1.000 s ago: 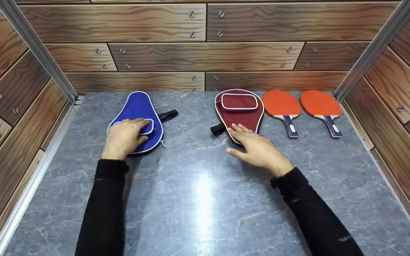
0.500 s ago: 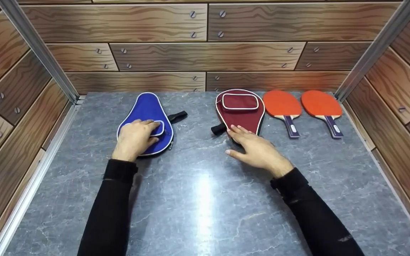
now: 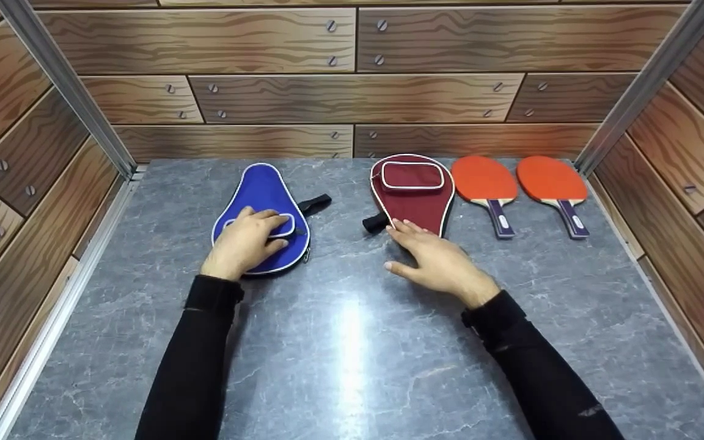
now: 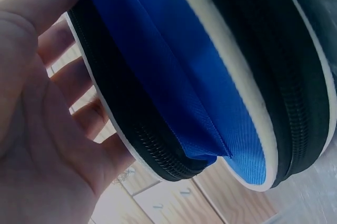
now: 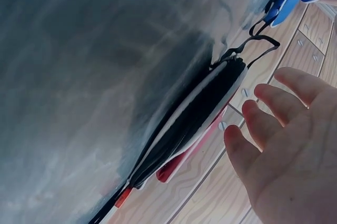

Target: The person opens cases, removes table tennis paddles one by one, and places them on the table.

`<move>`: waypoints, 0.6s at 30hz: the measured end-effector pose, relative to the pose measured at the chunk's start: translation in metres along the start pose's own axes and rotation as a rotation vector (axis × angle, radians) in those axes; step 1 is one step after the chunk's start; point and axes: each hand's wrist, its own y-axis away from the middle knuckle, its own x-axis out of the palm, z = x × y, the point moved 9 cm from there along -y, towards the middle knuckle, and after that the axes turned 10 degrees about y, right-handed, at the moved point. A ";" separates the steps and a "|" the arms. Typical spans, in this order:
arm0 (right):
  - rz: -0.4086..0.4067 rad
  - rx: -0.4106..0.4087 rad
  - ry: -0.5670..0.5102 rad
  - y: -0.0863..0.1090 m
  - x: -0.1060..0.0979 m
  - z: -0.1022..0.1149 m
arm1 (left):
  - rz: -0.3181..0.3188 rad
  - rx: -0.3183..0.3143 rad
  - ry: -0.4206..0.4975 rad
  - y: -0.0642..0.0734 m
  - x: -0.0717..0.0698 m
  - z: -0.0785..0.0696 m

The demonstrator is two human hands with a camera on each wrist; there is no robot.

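Observation:
My left hand (image 3: 243, 241) grips the raised front pocket of a blue table tennis paddle case (image 3: 263, 183), which has white piping. In the left wrist view the thumb lies on the near side of the blue pocket (image 4: 131, 50) and the fingers reach round behind it. The case lies on the table with its narrow end away from me. My right hand (image 3: 440, 263) has its fingers stretched out, close by the narrow near end of a dark red paddle case (image 3: 413, 205). In the right wrist view the fingers are apart from that red case (image 5: 195, 124) and hold nothing.
Two orange-red table tennis paddles (image 3: 484, 177) lie right of the red case, handles toward me. Black straps (image 3: 315, 205) stick out from both cases. Wood-patterned walls (image 3: 266, 98) with metal corner posts enclose the grey marbled table (image 3: 303, 360) at the back and sides.
My left hand has slid the blue case to the right and slightly toward me. My right hand has drawn back a little from the red case, which stays in place.

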 end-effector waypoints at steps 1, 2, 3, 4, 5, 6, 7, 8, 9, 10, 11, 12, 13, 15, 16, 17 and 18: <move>0.007 -0.003 -0.002 0.000 0.001 0.001 | 0.004 -0.001 0.011 0.000 0.001 -0.001; 0.009 -0.005 -0.001 0.000 0.001 0.002 | 0.007 -0.003 0.019 -0.001 0.001 -0.002; 0.012 -0.006 -0.001 0.000 0.001 0.002 | 0.010 -0.004 0.026 -0.001 0.002 -0.003; 0.012 -0.007 0.001 0.001 0.001 0.003 | 0.014 -0.006 0.033 -0.002 0.002 -0.004; 0.013 -0.004 0.000 0.001 0.001 0.004 | 0.018 -0.007 0.040 -0.002 0.003 -0.005; 0.011 -0.003 -0.001 0.001 0.000 0.004 | 0.022 -0.007 0.050 -0.003 0.004 -0.007; 0.011 -0.001 -0.002 0.001 0.000 0.005 | 0.024 -0.004 0.055 -0.003 0.004 -0.008; 0.008 -0.003 -0.001 0.001 -0.001 0.006 | 0.026 0.000 0.060 -0.003 0.005 -0.009; 0.009 -0.006 -0.001 0.000 -0.001 0.007 | 0.029 0.001 0.066 -0.003 0.006 -0.010; 0.009 -0.012 0.001 -0.001 -0.001 0.009 | 0.031 0.003 0.069 -0.003 0.006 -0.012; 0.012 -0.015 0.001 -0.002 0.000 0.010 | 0.032 0.006 0.070 -0.003 0.007 -0.013; 0.013 -0.021 0.005 -0.003 -0.001 0.012 | 0.032 0.008 0.070 -0.003 0.007 -0.014; 0.014 -0.027 0.008 -0.004 -0.001 0.014 | 0.031 0.010 0.068 -0.003 0.008 -0.016; 0.013 -0.037 0.015 -0.007 -0.002 0.019 | 0.036 0.003 0.075 -0.003 0.009 -0.018; 0.011 -0.042 0.017 -0.008 -0.002 0.021 | 0.037 -0.001 0.076 -0.004 0.009 -0.019; 0.009 -0.046 0.020 -0.010 -0.003 0.023 | 0.037 -0.004 0.077 -0.004 0.010 -0.020; 0.005 -0.049 0.023 -0.011 -0.004 0.025 | 0.038 -0.009 0.078 -0.005 0.011 -0.021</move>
